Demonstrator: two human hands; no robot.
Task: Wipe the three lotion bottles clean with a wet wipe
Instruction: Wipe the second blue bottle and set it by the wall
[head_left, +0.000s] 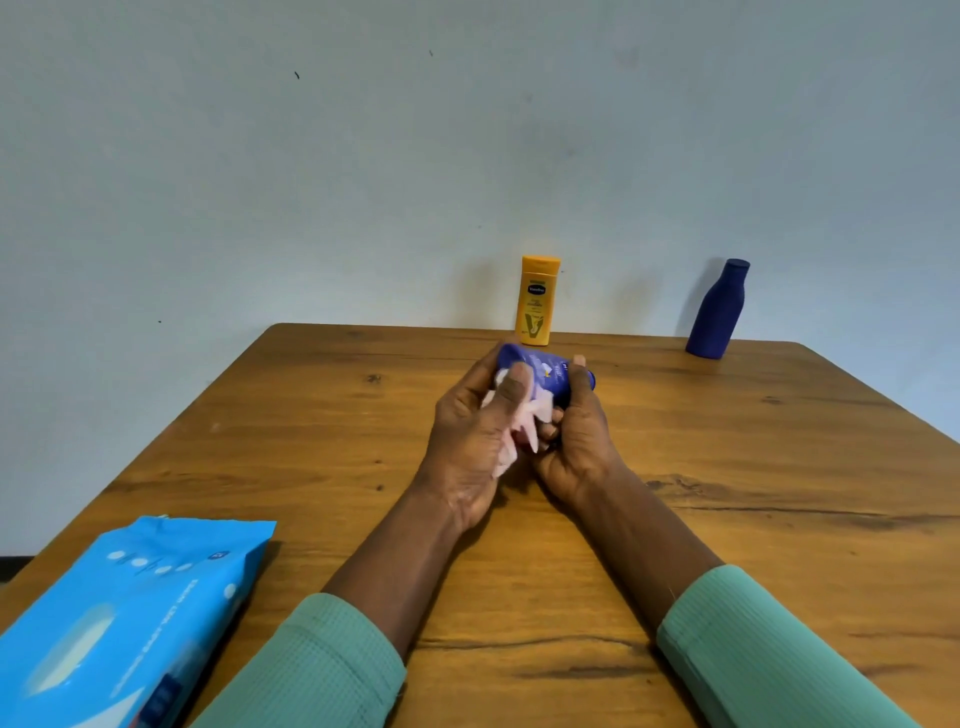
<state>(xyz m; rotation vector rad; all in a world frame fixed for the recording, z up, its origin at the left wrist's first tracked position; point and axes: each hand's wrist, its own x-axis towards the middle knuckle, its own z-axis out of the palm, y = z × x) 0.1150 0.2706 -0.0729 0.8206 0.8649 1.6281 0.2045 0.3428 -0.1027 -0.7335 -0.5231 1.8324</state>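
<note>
Bottle (540, 370) in right hand (577, 441), wipe (541, 410) in left hand (467, 441).

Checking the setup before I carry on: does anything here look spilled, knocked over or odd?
Nothing spilled or damaged. The yellow bottle and dark blue bottle stand close to the table's far edge; the blue one appears to lean, possibly a wide-angle lens effect.

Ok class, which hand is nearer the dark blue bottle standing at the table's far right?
Right. The right hand, gripping the small blue lotion bottle, is front-left of the dark blue bottle; the left hand, holding the wet wipe, is farther left.
</note>
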